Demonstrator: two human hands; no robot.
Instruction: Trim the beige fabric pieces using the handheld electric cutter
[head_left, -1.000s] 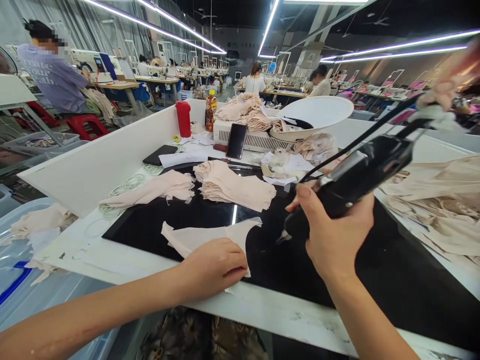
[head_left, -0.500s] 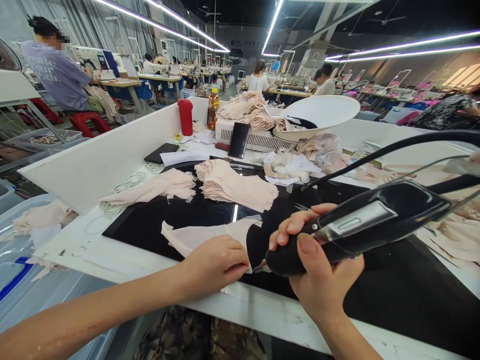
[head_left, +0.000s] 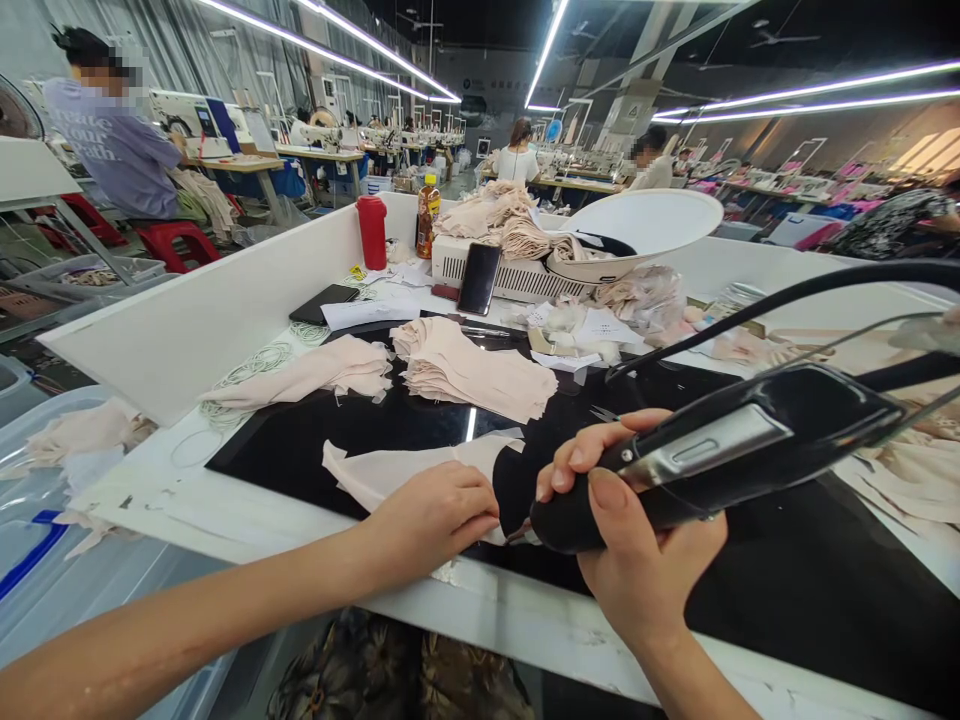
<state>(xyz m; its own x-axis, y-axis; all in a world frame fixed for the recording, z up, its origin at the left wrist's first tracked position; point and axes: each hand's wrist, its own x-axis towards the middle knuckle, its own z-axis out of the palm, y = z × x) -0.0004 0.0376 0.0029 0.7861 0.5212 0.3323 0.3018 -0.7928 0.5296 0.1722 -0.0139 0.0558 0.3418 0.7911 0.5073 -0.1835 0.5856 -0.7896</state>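
Observation:
My right hand (head_left: 637, 540) is wrapped round a black corded cutting tool (head_left: 720, 455), whose tip touches the near edge of a beige fabric piece (head_left: 405, 470) lying on the black work mat (head_left: 787, 570). My left hand (head_left: 435, 515) rests on that fabric just left of the tool tip, fingers curled and pressing it down. A stack of cut beige pieces (head_left: 469, 370) and a folded beige piece (head_left: 315, 375) lie farther back on the mat.
A white partition wall (head_left: 195, 320) bounds the table on the left. A red bottle (head_left: 371, 232), a phone (head_left: 478, 280), a white basket of fabric (head_left: 510, 280) and a white bowl (head_left: 645, 225) stand at the back. Other people sew at distant tables.
The tool has come down from the right, and its tip now meets the fabric edge beside my left hand. My left hand has stayed on the fabric.

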